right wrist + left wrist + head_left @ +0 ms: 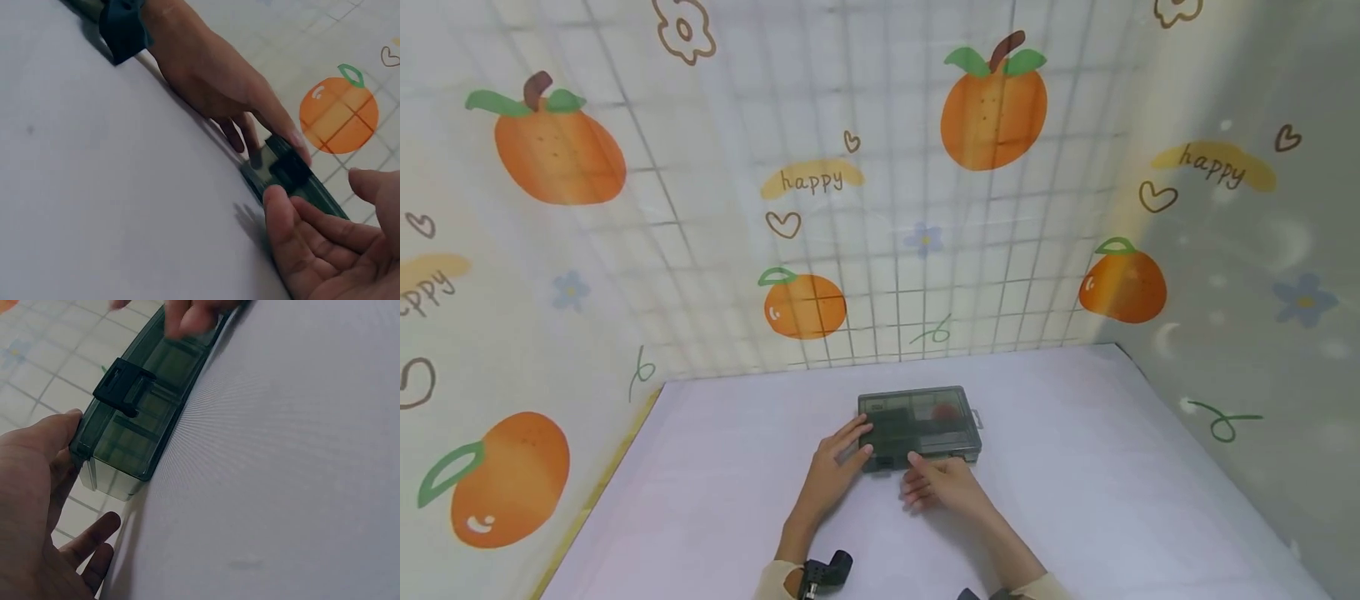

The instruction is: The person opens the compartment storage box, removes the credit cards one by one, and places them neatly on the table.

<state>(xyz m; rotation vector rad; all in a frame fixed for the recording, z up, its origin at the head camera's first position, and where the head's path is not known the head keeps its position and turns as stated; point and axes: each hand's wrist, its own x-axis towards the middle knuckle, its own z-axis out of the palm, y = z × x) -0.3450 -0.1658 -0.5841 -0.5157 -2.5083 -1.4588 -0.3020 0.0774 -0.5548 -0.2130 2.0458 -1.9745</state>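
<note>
A translucent dark-green plastic storage box (887,402) with dividers lies closed on the white tabletop. Through its lid a small reddish thing (945,412) and a darker area at the left show. My left hand (831,467) holds the box's left end, its thumb on the front left corner of the lid and fingers at the side. A black latch (120,387) on the front wall is snapped down beside that thumb. Just in front of the box hovers my right hand (953,487), fingers loosely bent with nothing between them and the thumb raised apart.
The white tabletop (700,483) ends at a curtain (887,250) printed with oranges, which encloses it at the back and both sides. A wire grid shows through the curtain behind the box. A black device (827,572) is strapped to the left wrist.
</note>
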